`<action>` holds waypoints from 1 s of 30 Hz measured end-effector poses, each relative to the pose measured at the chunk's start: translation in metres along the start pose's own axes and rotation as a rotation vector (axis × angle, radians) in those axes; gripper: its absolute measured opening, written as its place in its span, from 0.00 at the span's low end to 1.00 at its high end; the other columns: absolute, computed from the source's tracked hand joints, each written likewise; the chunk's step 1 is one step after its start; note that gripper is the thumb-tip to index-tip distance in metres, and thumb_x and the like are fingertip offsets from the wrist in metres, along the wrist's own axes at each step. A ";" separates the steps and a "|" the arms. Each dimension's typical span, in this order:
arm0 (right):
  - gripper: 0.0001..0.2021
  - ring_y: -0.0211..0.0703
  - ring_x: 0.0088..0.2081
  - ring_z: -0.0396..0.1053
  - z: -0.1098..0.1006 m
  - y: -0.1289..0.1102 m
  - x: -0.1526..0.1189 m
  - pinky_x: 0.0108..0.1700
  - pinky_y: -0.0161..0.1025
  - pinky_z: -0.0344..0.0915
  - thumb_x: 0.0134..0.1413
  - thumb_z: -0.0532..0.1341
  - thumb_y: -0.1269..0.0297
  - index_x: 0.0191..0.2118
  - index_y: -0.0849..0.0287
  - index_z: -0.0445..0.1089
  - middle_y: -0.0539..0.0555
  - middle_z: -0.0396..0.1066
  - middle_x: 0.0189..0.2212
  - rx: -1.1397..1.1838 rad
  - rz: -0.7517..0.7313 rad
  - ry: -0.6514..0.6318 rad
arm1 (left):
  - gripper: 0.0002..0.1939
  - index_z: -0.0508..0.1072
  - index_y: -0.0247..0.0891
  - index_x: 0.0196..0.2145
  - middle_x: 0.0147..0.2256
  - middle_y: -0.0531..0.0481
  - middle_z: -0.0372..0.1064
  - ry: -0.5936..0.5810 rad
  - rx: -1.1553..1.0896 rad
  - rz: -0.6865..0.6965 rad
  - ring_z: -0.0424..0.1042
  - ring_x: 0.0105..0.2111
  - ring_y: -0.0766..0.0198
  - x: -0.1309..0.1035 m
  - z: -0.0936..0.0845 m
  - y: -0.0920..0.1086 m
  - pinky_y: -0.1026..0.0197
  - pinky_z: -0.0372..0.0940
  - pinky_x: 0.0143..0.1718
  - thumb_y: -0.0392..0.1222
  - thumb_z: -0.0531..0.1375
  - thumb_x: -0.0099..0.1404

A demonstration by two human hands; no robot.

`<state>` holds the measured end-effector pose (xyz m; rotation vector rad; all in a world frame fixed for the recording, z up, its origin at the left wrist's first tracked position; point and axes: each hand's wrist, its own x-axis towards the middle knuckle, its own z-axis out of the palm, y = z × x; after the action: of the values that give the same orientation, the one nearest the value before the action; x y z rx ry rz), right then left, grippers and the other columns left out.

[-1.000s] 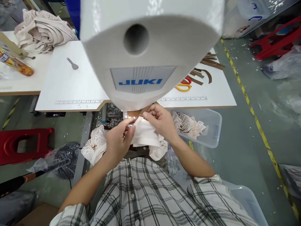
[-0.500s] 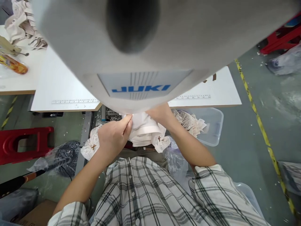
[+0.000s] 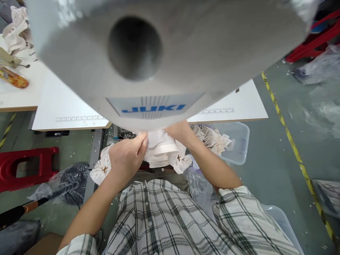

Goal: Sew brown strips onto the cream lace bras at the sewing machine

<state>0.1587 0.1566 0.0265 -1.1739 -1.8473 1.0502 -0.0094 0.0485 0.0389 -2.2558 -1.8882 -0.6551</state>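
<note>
A grey-white machine head marked JUKI [image 3: 154, 108] fills the upper middle of the view, close to the camera. Below its lower edge my left hand [image 3: 126, 156] pinches the left side of a white cloth [image 3: 160, 143] between thumb and fingers. My right hand [image 3: 178, 131] lies at the right side of the same cloth, its fingers hidden behind the machine head. White lace with small brown bows [image 3: 104, 169] hangs below and beside both hands. The stitching area is hidden.
White table panels with printed rulers [image 3: 79, 118] flank the machine. A clear bin [image 3: 240, 141] with ruffled pale pieces [image 3: 212, 139] stands to the right. Red stools [image 3: 29, 168], a bottle [image 3: 13, 77], piled fabric [image 3: 17, 33] and plastic bags are around.
The camera view has shifted slightly, so the machine head appears lower and more of its round dark recess shows. Both hands keep nearly the same place on the cloth.
</note>
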 end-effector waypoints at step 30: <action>0.05 0.40 0.28 0.62 -0.001 -0.005 -0.005 0.39 0.38 0.64 0.55 0.60 0.62 0.33 0.57 0.71 0.46 0.62 0.20 0.066 0.013 0.035 | 0.14 0.81 0.41 0.42 0.28 0.51 0.79 -0.010 -0.029 -0.039 0.74 0.25 0.64 -0.002 0.000 0.001 0.62 0.55 0.26 0.44 0.55 0.71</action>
<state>0.1592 0.1511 0.0306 -1.1599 -1.7667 1.0827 -0.0089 0.0460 0.0385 -2.2488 -1.9444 -0.6819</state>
